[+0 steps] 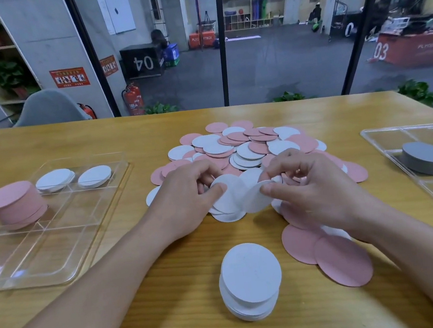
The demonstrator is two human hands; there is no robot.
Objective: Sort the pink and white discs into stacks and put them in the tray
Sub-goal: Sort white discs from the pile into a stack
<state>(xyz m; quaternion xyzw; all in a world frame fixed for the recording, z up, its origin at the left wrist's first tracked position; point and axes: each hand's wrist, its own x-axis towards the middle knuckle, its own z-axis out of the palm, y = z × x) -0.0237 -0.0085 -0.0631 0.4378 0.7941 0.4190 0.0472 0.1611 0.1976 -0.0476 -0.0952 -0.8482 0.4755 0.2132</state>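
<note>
Your left hand (184, 197) pinches a white disc (227, 198) between thumb and curled fingers at the near edge of the loose pile (240, 147) of pink and white discs in the middle of the worktop (171, 292). Your right hand (311, 187) pinches a second white disc (257, 198) just beside it, the two overlapping. A leaning white stack (251, 279) stands near the worktop's near edge, with two pink discs (327, 253) flat beside it to the right. Toward the left edge, the clear tray (58, 265) holds a pink stack (14, 205) and two low white stacks (74, 178) in its far compartments. By the right edge, another tray (386, 137) holds a grey stack (426, 161).
</note>
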